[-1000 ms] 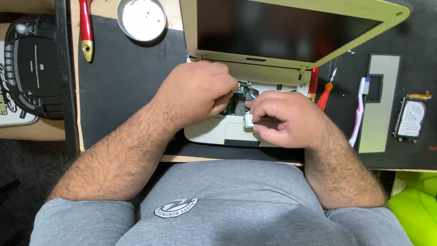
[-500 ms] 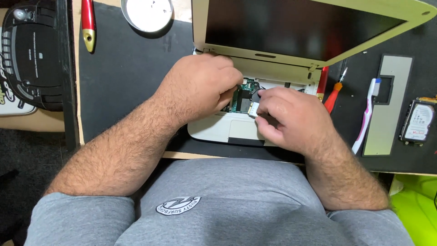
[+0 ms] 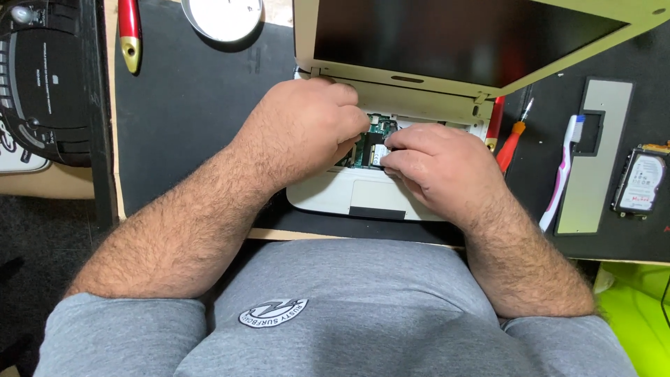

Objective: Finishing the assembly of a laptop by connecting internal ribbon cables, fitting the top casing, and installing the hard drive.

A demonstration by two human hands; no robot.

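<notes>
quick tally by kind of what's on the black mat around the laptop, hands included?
Hands: 2, left hand, right hand, both at the circuit board
Laptop: 1
Red-handled tools: 3
Toothbrush: 1
Hard drive: 1
Grey cover panel: 1
Round white dish: 1
Total: 10

The laptop (image 3: 377,195) shell is smooth pale plastic with a shiny dark screen. The mat (image 3: 188,105) looks black and matt.

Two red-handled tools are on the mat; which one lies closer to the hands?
The screwdriver with the orange-red handle, just right of the right hand; the other red-handled tool lies far off at upper left.
</notes>
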